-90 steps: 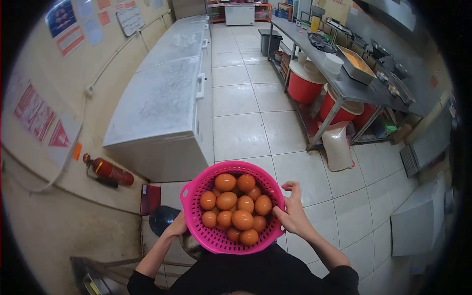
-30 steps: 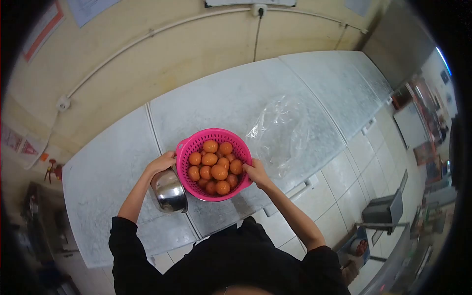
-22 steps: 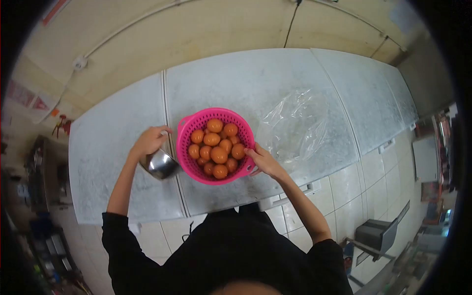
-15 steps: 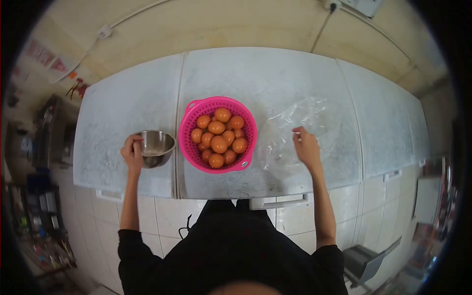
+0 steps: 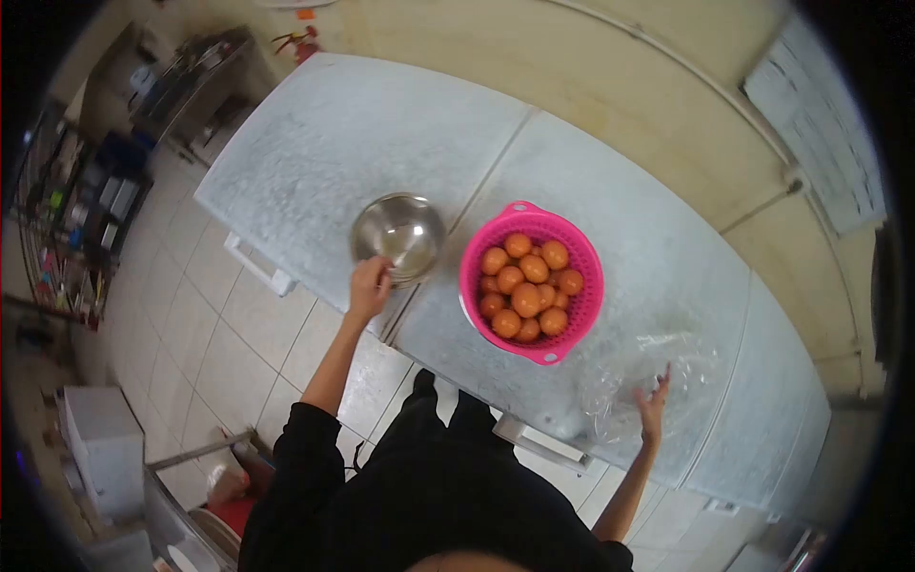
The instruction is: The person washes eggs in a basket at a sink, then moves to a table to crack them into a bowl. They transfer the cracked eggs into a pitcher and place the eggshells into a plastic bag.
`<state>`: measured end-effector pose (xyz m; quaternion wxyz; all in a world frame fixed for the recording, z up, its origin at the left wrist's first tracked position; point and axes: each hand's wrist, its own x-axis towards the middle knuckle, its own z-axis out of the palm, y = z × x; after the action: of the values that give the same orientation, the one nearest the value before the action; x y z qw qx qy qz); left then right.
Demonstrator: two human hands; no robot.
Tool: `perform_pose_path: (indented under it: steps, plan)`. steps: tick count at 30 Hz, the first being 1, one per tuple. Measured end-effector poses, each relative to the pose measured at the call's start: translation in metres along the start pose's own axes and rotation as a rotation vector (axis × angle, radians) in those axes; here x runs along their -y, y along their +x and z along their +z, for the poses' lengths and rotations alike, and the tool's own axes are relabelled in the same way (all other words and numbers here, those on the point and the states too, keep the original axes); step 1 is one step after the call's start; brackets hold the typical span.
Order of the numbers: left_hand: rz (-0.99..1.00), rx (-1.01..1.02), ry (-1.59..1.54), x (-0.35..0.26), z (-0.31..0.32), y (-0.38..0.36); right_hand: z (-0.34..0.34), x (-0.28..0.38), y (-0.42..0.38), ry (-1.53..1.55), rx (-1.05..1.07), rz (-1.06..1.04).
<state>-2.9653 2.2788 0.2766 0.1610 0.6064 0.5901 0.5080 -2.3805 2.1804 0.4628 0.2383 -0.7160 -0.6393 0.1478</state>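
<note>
My left hand (image 5: 370,288) pinches the near rim of a shiny stainless steel bowl (image 5: 400,232), thumb and fingers together over its edge. A little liquid or glare shows at the bowl's bottom. To its right stands a pink plastic colander (image 5: 594,276) heaped with brown eggs (image 5: 525,299). Over a clear plastic bag (image 5: 681,357), crumpled on the white worktop, is my right hand (image 5: 652,405), its fingers stretched apart and nothing visible in them.
The white worktop (image 5: 362,124) has seams running across it and handles (image 5: 543,446) along its front edge. A wall (image 5: 658,133) with pipes rises behind. On the left are a rack of goods (image 5: 81,229) and a tiled floor (image 5: 205,296).
The view has turned, so the worktop now slants down to the right. My left hand stays at the bowl's rim. My right hand's fingers have spread over the plastic bag.
</note>
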Motion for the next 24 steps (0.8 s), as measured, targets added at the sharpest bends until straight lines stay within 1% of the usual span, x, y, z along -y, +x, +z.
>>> perform_pose_path:
  steps: [1,3,4,6,7,9,11,12,13,14,15,16,17,18,19,21,23,24]
  plan:
    - [-0.024,-0.018,0.010,-0.009,0.007,-0.001,-0.003,0.010,0.012,-0.004,0.025,-0.019]
    - [0.110,-0.038,-0.070,-0.022,-0.002,0.001,-0.011,0.063,0.023,0.593,0.000,0.371]
    - [0.100,-0.054,-0.060,-0.015,-0.014,-0.005,-0.005,0.078,0.033,0.592,0.018,0.358]
    - [-0.039,-0.100,-0.200,0.000,-0.035,-0.025,0.013,0.105,0.054,0.926,-0.016,0.274]
    - [-0.043,-0.118,-0.196,0.011,-0.048,-0.036,0.029,0.098,0.065,0.923,-0.002,0.261]
    - [-0.192,-0.203,-0.206,0.040,-0.083,-0.071,0.057,0.065,0.086,0.588,-0.286,0.277]
    - [-0.258,-0.242,-0.164,0.080,-0.110,-0.114,0.057,0.061,0.101,0.624,-0.456,0.029]
    - [-0.260,-0.241,-0.159,0.092,-0.128,-0.134,0.062,0.101,0.095,0.578,-0.462,-0.130]
    - [-0.356,-0.314,-0.182,0.106,-0.147,-0.152,0.068,0.169,0.086,0.537,-0.474,-0.283]
    - [-0.454,-0.388,-0.206,0.120,-0.165,-0.168,0.083,0.236,0.077,0.531,-0.400,-0.334]
    - [-0.460,-0.381,-0.203,0.133,-0.181,-0.185,0.103,0.302,0.068,0.516,-0.320,-0.384]
    - [-0.532,-0.432,-0.222,0.148,-0.197,-0.202,0.128,0.359,0.058,0.400,-0.171,-0.391]
    - [-0.597,-0.487,-0.242,0.163,-0.210,-0.216,0.157,0.401,0.052,0.287,-0.027,-0.400]
    - [-0.640,-0.493,-0.238,0.176,-0.225,-0.227,0.193,0.431,0.055,0.308,0.107,-0.448]
    - [-0.638,-0.495,-0.243,0.191,-0.238,-0.235,0.229,0.455,0.062,0.326,0.241,-0.498]
    - [-0.680,-0.503,-0.229,0.218,-0.257,-0.247,0.307,0.497,0.076,0.137,0.448,-0.597]
    - [-0.682,-0.513,-0.213,0.239,-0.279,-0.245,0.382,0.538,0.093,0.175,0.735,-0.696]
    - [-0.684,-0.535,-0.198,0.244,-0.284,-0.244,0.415,0.549,0.103,0.206,0.811,-0.716]
